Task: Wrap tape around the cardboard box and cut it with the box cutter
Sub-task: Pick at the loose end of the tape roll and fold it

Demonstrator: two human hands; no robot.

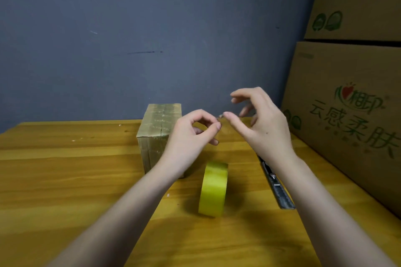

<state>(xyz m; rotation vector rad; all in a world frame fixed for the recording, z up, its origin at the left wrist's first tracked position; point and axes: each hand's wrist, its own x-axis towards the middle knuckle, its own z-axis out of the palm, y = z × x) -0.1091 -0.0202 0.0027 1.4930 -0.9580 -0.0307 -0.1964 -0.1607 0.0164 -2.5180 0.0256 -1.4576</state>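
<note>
Mid-frame, above a wooden table: left hand with thumb and forefinger curled together, pinching a tiny scrap too small to identify; right hand just beside it, thumb tip touching the same scrap, other fingers loosely spread and holding nothing. Left of centre, standing on the table and partly behind the left wrist, a tape-covered cardboard box. Lower centre, a yellow tape roll upright on its edge; right of it, a box cutter flat on the table, partly under the right forearm, with large printed cartons stacked along the right edge.
</note>
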